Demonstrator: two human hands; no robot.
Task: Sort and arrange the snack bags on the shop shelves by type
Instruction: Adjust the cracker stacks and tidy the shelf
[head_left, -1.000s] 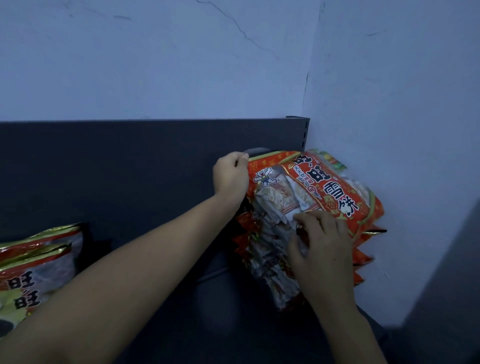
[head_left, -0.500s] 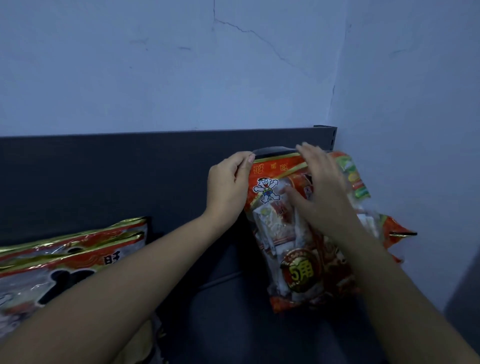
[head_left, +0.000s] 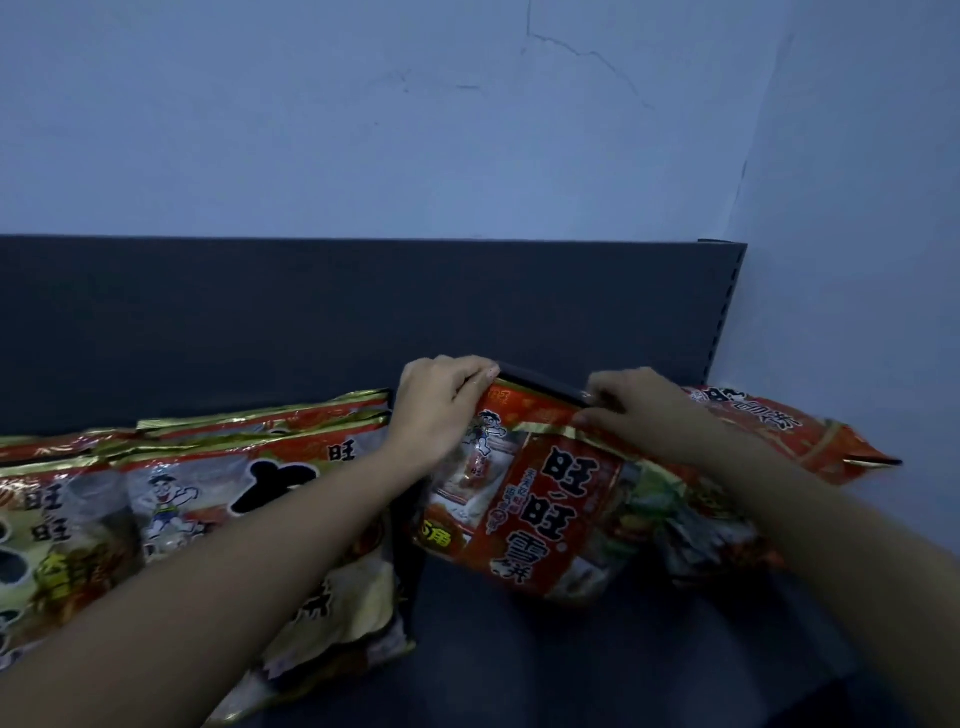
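The red plastic snack bag with black lettering (head_left: 545, 514) stands on the shelf, leaning towards the dark grey back panel (head_left: 260, 322). The left hand (head_left: 441, 410) and right hand (head_left: 641, 410) both curl over its top seam, pinching it. It looks light, crinkly and slippery, with contents that are likely brittle, so the flat seam seems the safest hold.

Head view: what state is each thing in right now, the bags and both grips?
front red bag, upright on the shelf, held by its top edge
left grip, curled over that bag's top left corner
right grip, pinches that bag's top edge
left bags, stacked, leaning back
corner bag, lying tilted behind the right grip
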